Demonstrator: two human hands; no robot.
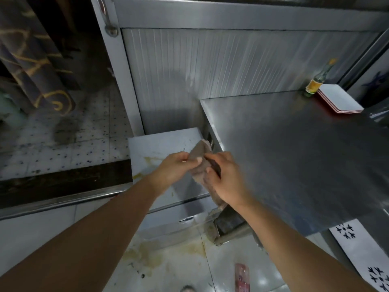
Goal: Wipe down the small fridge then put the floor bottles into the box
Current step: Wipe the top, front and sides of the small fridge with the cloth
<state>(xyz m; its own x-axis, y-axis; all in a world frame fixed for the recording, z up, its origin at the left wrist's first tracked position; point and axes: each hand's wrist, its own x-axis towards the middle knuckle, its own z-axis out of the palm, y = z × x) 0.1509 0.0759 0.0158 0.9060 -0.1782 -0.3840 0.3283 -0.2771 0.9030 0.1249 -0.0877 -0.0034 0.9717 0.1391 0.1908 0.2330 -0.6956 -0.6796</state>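
Note:
A small white fridge stands low beside a steel counter, its top marked with yellowish stains. Above it both hands hold a brownish-grey cloth. My left hand pinches the cloth's upper end between thumb and fingers. My right hand grips its lower part, which hangs down under the palm. A pink-red bottle lies on the floor tiles at the bottom edge. No box is in view.
The steel counter fills the right side, carrying a glass bottle with a yellow label and stacked white trays. A ribbed metal wall rises behind. The floor tiles are stained. A dark doorway with rolled mats lies left.

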